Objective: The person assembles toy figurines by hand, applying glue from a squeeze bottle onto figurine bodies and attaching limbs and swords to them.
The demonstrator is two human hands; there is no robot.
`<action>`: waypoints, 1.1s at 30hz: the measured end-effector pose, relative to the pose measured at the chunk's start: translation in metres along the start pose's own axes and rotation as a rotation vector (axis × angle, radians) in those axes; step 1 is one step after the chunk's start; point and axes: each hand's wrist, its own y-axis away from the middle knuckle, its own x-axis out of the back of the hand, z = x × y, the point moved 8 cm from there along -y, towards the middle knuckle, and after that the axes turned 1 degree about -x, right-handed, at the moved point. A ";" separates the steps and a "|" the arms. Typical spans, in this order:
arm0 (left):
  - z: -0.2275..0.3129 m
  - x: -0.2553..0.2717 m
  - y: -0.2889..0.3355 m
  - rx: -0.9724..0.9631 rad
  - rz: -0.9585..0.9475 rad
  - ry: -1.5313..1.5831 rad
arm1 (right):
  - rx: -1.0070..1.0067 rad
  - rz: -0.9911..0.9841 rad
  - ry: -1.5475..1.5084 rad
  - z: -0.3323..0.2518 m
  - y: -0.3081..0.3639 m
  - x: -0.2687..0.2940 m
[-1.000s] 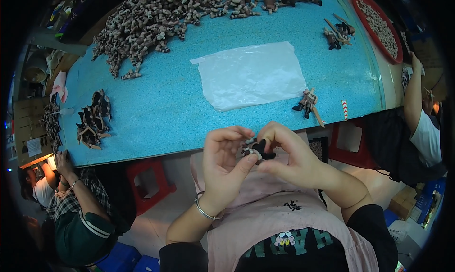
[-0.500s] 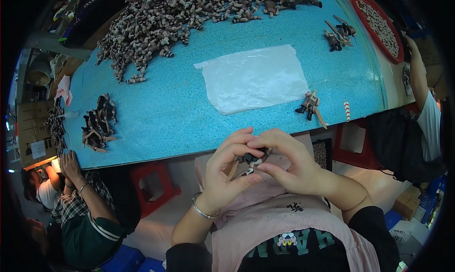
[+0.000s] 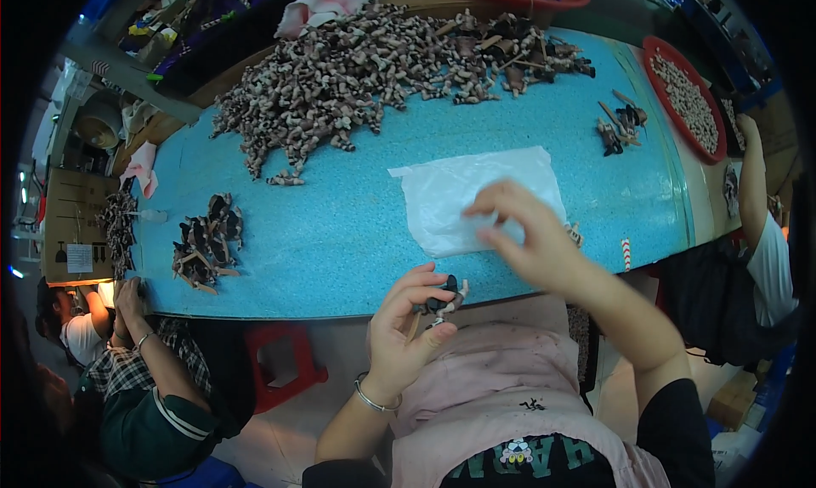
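Observation:
My left hand [image 3: 399, 331] is closed around a small toy figure [image 3: 445, 299] with dark and pale parts, held just off the table's near edge. A slim tan piece shows by its fingers. My right hand [image 3: 537, 241] hovers over a white plastic sheet [image 3: 435, 207], slightly blurred, thumb and fingers apart with nothing visible between them. Beside its wrist, another figure [image 3: 575, 234] is mostly hidden. Both the sheet and that figure lie on the blue table [image 3: 331, 233].
A big heap of small figure parts [image 3: 323, 88] covers the far side. Smaller figure clusters lie at left [image 3: 206, 243] and right [image 3: 622, 127]. A red basin [image 3: 653, 48] holds pale pieces. Co-workers sit at both sides; one's hands [image 3: 129, 305] touch the left edge. A red stool [image 3: 316, 374] stands below.
My right hand has left the figure and moved up and right over the sheet. My left hand still holds the figure. The view has shifted, showing more of the table's far side.

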 end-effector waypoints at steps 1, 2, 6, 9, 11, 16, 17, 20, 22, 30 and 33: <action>0.001 0.005 0.002 -0.004 0.026 -0.015 | 0.045 0.028 0.139 0.006 -0.024 0.005; 0.004 0.007 0.002 -0.011 0.029 -0.015 | 0.088 0.064 0.282 0.012 -0.048 0.010; 0.008 0.013 0.005 0.012 0.061 -0.017 | 0.078 0.255 0.674 0.039 -0.117 0.034; 0.006 0.022 0.009 0.022 0.106 0.000 | -0.012 0.338 0.826 0.042 -0.128 0.040; 0.002 0.026 0.011 0.035 0.123 0.022 | -0.032 0.324 0.865 0.045 -0.127 0.037; -0.004 0.027 0.008 0.068 0.098 0.055 | 0.096 0.349 0.844 0.043 -0.118 0.040; -0.005 0.028 0.008 0.069 0.095 0.059 | 0.093 0.350 0.848 0.042 -0.115 0.044; -0.006 0.028 0.010 0.083 0.097 0.070 | -0.064 0.028 0.758 0.051 -0.104 0.049; -0.006 0.028 0.011 0.077 0.097 0.056 | -0.138 -0.031 0.652 0.055 -0.095 0.060; -0.007 0.026 0.011 0.092 0.114 0.045 | -0.182 0.173 0.513 0.050 -0.104 0.092; -0.008 0.027 0.012 0.100 0.127 0.041 | -0.042 0.137 0.566 0.041 -0.107 0.078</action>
